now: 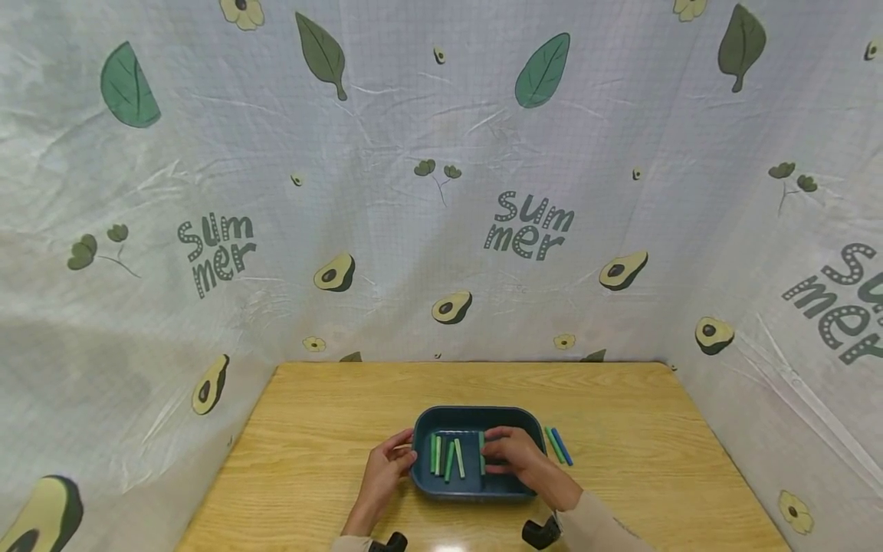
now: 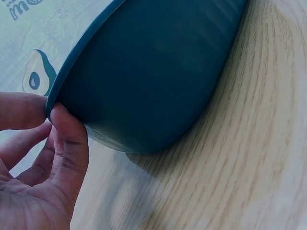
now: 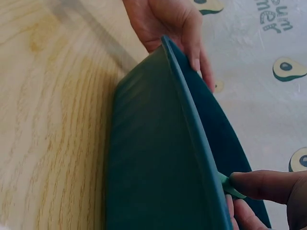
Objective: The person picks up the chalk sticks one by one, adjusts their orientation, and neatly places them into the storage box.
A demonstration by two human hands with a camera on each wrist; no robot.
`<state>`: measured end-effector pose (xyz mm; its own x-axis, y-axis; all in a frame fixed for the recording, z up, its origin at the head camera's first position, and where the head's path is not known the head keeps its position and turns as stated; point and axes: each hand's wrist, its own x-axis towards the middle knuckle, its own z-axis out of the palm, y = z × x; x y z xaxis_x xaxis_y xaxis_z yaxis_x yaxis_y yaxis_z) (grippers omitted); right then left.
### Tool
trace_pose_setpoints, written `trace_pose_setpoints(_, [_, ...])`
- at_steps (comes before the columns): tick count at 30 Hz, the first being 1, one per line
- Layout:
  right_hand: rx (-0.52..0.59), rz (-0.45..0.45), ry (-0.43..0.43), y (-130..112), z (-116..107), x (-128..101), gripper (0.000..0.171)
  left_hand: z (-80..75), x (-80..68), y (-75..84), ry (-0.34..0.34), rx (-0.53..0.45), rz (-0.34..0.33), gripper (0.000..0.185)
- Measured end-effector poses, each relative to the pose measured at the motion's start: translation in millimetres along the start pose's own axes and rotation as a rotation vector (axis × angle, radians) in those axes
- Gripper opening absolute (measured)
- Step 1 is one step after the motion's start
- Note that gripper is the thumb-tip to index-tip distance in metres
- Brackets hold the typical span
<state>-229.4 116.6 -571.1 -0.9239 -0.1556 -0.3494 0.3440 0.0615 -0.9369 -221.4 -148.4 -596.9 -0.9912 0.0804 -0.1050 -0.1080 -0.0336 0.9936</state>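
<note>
A dark blue-green tray point(image 1: 472, 491) stands on the wooden table. My left hand point(image 1: 383, 469) pinches its left rim, thumb and fingers on either side of the wall in the left wrist view. Reaching over the right part of the tray, my right hand point(image 1: 519, 458) holds a green chalk stick point(image 3: 229, 185) between thumb and fingers. That stick is upright lengthwise in the head view, partly covered by the fingers. Several other chalk sticks point(image 1: 449, 461), in greens and a dark shade, lie in the tray's left half, some slanted.
Just right of the tray, a green chalk stick point(image 1: 555, 445) and a blue chalk stick point(image 1: 562, 446) lie side by side on the table point(image 1: 331, 406). A printed curtain point(image 1: 386, 215) hangs behind the table and along both sides.
</note>
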Motion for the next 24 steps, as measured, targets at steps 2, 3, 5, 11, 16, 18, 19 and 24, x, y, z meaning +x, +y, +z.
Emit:
trace_pose_setpoints(2, [-0.02,0.003,0.0,0,0,1,0.039,-0.4,0.3,-0.2,-0.002,0.003,-0.001,0.049])
trace_pose_setpoints(3, [-0.034,0.002,0.006,-1,1,1,0.039,-0.4,0.2,0.5,-0.002,0.003,-0.004,0.049])
trace_pose_setpoints(5, [-0.067,-0.029,0.022,-3,1,2,0.04,-0.4,1.4,2.0,-0.007,0.003,0.006,0.048])
trace_pose_setpoints(11, [-0.109,-0.15,0.072,-14,-1,1,0.034,-0.1,3.8,7.5,0.0,-0.004,0.014,0.048])
trace_pose_setpoints(16, [-0.087,-0.203,0.097,-20,-4,-9,0.033,-0.2,1.9,4.8,0.011,-0.007,-0.001,0.049])
trace_pose_setpoints(18, [-0.08,-0.224,0.106,-23,-7,-13,0.033,0.0,0.6,3.6,0.009,-0.009,0.0,0.05])
trace_pose_setpoints(19, [-0.072,-0.231,0.11,-25,-8,-16,0.034,0.2,0.0,3.3,0.008,-0.012,0.001,0.05])
trace_pose_setpoints(24, [-0.044,-0.246,0.159,-34,-17,-27,0.032,1.0,-1.1,1.3,0.0,-0.012,0.011,0.049])
